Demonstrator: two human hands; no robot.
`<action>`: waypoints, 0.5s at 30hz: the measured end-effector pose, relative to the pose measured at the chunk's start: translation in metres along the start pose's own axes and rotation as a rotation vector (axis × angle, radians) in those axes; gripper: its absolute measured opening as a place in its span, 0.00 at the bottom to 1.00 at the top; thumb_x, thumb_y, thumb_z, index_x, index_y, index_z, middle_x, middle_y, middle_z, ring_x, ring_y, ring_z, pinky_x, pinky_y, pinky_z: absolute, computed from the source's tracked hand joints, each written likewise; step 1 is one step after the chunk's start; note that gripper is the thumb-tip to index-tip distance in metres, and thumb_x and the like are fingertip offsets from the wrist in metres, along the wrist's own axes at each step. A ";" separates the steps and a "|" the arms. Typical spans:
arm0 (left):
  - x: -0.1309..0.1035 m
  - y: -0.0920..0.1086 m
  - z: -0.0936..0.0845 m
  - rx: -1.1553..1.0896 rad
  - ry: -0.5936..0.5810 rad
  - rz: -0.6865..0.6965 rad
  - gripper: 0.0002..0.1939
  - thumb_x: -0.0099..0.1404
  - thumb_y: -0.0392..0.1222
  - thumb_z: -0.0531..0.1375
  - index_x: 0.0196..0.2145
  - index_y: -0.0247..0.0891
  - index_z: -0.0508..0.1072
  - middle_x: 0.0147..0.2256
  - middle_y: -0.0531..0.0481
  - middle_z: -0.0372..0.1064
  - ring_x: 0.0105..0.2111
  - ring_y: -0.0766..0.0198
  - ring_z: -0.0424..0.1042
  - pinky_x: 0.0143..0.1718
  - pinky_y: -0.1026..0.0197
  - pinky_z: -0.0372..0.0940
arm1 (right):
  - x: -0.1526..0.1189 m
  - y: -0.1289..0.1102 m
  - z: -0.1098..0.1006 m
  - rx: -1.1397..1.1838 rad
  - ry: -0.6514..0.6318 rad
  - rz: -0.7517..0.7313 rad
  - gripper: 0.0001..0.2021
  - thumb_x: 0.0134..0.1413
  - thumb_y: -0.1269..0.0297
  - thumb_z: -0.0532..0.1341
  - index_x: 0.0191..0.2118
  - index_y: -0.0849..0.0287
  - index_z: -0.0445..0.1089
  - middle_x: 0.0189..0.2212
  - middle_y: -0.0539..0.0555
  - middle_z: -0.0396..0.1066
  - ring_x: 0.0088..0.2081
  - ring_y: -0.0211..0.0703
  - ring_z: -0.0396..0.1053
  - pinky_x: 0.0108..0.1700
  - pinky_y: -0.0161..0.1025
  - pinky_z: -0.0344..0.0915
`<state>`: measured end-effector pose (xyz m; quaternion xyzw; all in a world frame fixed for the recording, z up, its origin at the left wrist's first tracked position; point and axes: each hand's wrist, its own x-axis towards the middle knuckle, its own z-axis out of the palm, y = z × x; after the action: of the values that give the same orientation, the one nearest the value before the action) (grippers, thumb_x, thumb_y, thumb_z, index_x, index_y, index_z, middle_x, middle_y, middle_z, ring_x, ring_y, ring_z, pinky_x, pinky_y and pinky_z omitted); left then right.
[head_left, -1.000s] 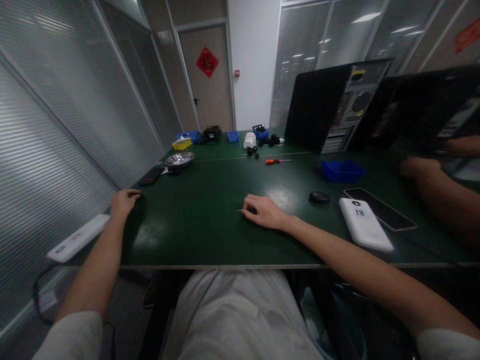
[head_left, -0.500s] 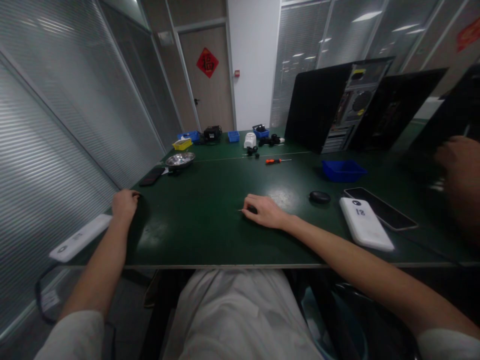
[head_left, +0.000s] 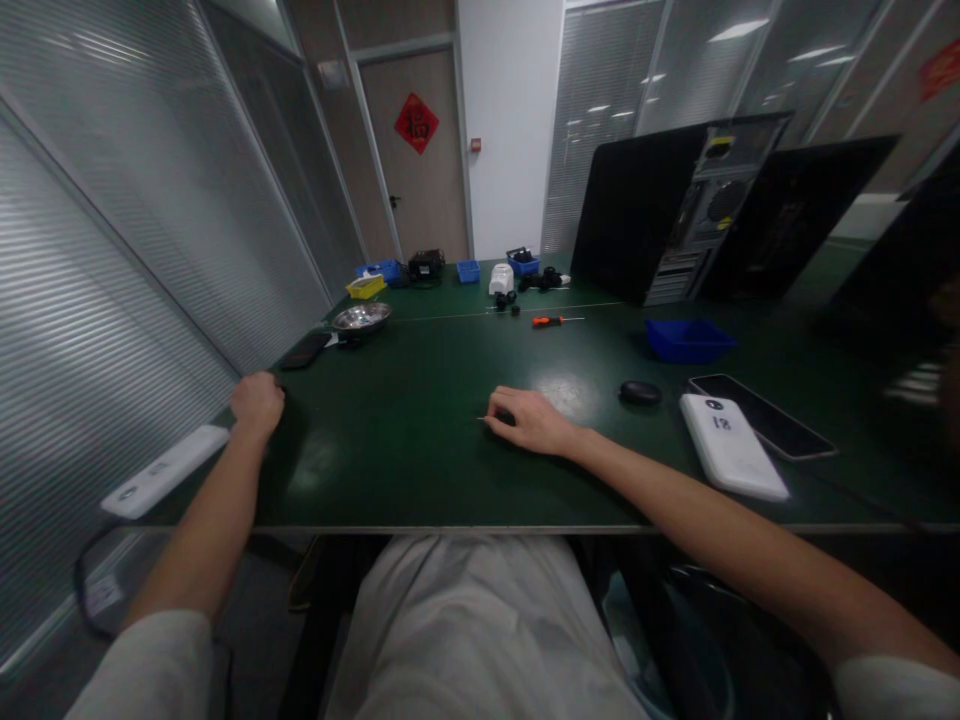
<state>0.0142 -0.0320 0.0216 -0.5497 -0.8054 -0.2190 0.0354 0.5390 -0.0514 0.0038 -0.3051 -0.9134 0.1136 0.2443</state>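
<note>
My right hand [head_left: 532, 422] rests on the green tabletop [head_left: 390, 450] with thumb and forefinger pinched together. A thin, pale, pointed piece [head_left: 481, 418] sticks out to the left from the fingertips; its kind is too small to make out. At the table's left edge my left hand [head_left: 257, 402] is closed, fingers curled, and whatever lies inside it is hidden. The nearest things to it are a white power strip [head_left: 165, 470] and a dark phone [head_left: 305, 351]. A black computer mouse [head_left: 640, 393] lies to the right of my right hand.
Farther back are an orange-handled screwdriver [head_left: 548, 321], a metal bowl [head_left: 361, 318] and a blue tray [head_left: 688, 342]. At the right, a white device [head_left: 731, 448] overlaps a large phone [head_left: 772, 415]. Computer cases [head_left: 637, 220] stand behind. A blurred person's arm shows at the far right edge.
My left hand has shifted slightly right and turned, its fingers more curled under. My right hand stays nearly still. The other person's hand at the right has moved mostly out of view.
</note>
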 end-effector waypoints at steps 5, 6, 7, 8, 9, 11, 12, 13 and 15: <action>0.007 -0.016 0.004 0.022 0.057 -0.117 0.10 0.65 0.35 0.62 0.41 0.25 0.79 0.29 0.48 0.67 0.34 0.61 0.62 0.39 0.63 0.53 | 0.000 0.001 0.001 0.001 -0.001 -0.002 0.06 0.65 0.61 0.60 0.40 0.57 0.70 0.39 0.52 0.71 0.34 0.38 0.66 0.36 0.36 0.56; 0.010 -0.019 0.005 0.007 0.049 -0.138 0.11 0.65 0.36 0.63 0.42 0.26 0.79 0.30 0.49 0.68 0.34 0.62 0.62 0.39 0.63 0.54 | 0.000 0.002 0.001 0.003 0.000 -0.003 0.06 0.65 0.61 0.60 0.40 0.57 0.70 0.39 0.52 0.71 0.34 0.38 0.66 0.37 0.36 0.56; 0.012 -0.022 0.006 -0.010 0.041 -0.158 0.12 0.65 0.37 0.64 0.44 0.27 0.79 0.30 0.50 0.68 0.34 0.62 0.63 0.38 0.64 0.54 | 0.000 0.002 0.001 0.004 0.001 -0.004 0.06 0.66 0.61 0.60 0.40 0.57 0.70 0.39 0.52 0.71 0.34 0.38 0.66 0.37 0.36 0.56; 0.015 -0.024 0.007 -0.027 0.032 -0.175 0.13 0.65 0.38 0.64 0.45 0.28 0.79 0.30 0.51 0.69 0.34 0.63 0.63 0.38 0.65 0.54 | 0.000 0.002 0.001 0.005 0.003 -0.005 0.06 0.66 0.61 0.60 0.40 0.57 0.70 0.39 0.51 0.71 0.34 0.38 0.66 0.37 0.36 0.56; 0.017 -0.026 0.008 -0.045 0.024 -0.189 0.14 0.65 0.38 0.65 0.46 0.28 0.79 0.29 0.52 0.70 0.33 0.63 0.64 0.38 0.65 0.54 | 0.000 0.002 0.001 0.004 0.004 -0.006 0.06 0.66 0.61 0.60 0.40 0.57 0.70 0.38 0.51 0.71 0.34 0.38 0.66 0.37 0.36 0.56; 0.019 -0.028 0.009 -0.079 0.011 -0.209 0.13 0.65 0.38 0.65 0.46 0.30 0.80 0.28 0.54 0.70 0.33 0.64 0.64 0.38 0.66 0.54 | -0.001 0.002 0.000 0.004 0.001 -0.005 0.06 0.66 0.61 0.59 0.40 0.57 0.70 0.39 0.51 0.71 0.34 0.38 0.66 0.37 0.36 0.57; 0.020 -0.029 0.009 -0.096 0.008 -0.217 0.13 0.65 0.38 0.66 0.46 0.30 0.80 0.27 0.54 0.71 0.33 0.64 0.64 0.38 0.66 0.54 | -0.001 0.001 0.000 0.005 -0.002 -0.004 0.06 0.66 0.61 0.59 0.40 0.57 0.70 0.39 0.51 0.71 0.34 0.38 0.66 0.37 0.36 0.57; 0.020 -0.029 0.010 -0.113 0.006 -0.225 0.12 0.65 0.38 0.66 0.45 0.30 0.80 0.27 0.54 0.71 0.33 0.64 0.64 0.38 0.66 0.54 | -0.001 0.001 0.000 0.006 -0.005 -0.002 0.06 0.66 0.61 0.59 0.41 0.57 0.70 0.39 0.52 0.71 0.34 0.38 0.66 0.37 0.36 0.57; 0.020 -0.031 0.010 -0.143 0.007 -0.239 0.12 0.64 0.38 0.66 0.44 0.30 0.80 0.26 0.55 0.71 0.33 0.65 0.65 0.39 0.66 0.55 | 0.000 0.001 -0.001 0.007 -0.012 0.003 0.06 0.66 0.61 0.59 0.41 0.57 0.70 0.39 0.52 0.71 0.34 0.38 0.66 0.38 0.36 0.57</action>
<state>-0.0193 -0.0197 0.0088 -0.4503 -0.8472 -0.2806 -0.0274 0.5400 -0.0510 0.0043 -0.3048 -0.9140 0.1189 0.2399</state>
